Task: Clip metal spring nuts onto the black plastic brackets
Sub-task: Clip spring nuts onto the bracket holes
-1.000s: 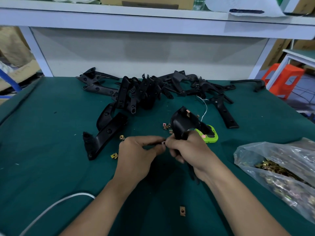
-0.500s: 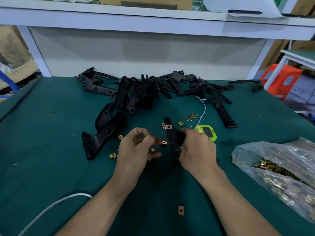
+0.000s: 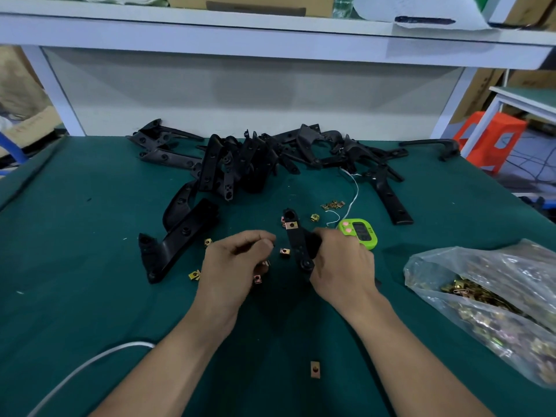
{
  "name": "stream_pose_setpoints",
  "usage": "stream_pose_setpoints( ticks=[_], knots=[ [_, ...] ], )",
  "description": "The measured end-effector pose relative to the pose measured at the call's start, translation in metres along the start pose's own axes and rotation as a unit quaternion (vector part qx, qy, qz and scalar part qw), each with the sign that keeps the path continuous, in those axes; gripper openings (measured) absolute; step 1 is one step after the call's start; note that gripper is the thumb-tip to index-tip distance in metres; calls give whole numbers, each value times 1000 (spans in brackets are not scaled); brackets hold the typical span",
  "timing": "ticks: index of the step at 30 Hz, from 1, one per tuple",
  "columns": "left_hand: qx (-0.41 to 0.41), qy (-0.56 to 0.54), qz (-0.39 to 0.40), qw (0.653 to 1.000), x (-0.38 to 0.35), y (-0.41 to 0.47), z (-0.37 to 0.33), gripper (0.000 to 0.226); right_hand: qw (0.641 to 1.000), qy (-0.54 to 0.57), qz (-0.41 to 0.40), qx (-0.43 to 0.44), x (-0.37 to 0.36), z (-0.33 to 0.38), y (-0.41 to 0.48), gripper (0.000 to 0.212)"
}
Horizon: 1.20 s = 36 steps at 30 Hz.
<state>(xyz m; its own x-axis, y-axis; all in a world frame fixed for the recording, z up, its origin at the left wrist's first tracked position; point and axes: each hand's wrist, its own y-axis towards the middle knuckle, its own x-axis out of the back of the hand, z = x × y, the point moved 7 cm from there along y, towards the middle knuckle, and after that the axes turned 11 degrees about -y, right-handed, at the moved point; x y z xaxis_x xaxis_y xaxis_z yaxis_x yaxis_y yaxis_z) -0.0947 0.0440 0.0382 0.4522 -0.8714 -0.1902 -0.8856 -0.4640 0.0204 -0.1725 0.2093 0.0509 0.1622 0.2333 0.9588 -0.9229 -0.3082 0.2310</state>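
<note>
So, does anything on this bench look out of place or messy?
Yes: one spring nut lies alone near the table's front edge, well apart from the bag of nuts and the few scattered by the hands.

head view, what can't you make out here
- Left hand: curled fingers hide whether it pinches a metal spring nut.
- Black plastic bracket: its lower end is hidden by the right hand.
- Clear plastic bag of nuts: cut off by the right edge.
- Green timer: display too small to read.
</note>
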Motion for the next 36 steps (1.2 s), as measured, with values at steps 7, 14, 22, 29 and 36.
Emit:
stream_pose_setpoints(
  ticks=[7,14,22,29,36],
  knots=[
    [-98,150,9,984,-6,-13,-10,23,1000,-28,-13,4,-2,-1,2,11],
    [6,30,-1,1000,2,-2,7,19,999,-24,-19,12,-3,-1,1,8],
    [-36,47,63,996,-7,-6,0,18,999,-27,-22,15,-3,-1,1,12],
    [-27,46,95,994,-19,-8,1,39,999,-27,-22,8,-3,-4,2,10],
    [29,-28,91,995,-16,-7,10,28,999,-31,-38,5,1,-3,2,12]
  ],
)
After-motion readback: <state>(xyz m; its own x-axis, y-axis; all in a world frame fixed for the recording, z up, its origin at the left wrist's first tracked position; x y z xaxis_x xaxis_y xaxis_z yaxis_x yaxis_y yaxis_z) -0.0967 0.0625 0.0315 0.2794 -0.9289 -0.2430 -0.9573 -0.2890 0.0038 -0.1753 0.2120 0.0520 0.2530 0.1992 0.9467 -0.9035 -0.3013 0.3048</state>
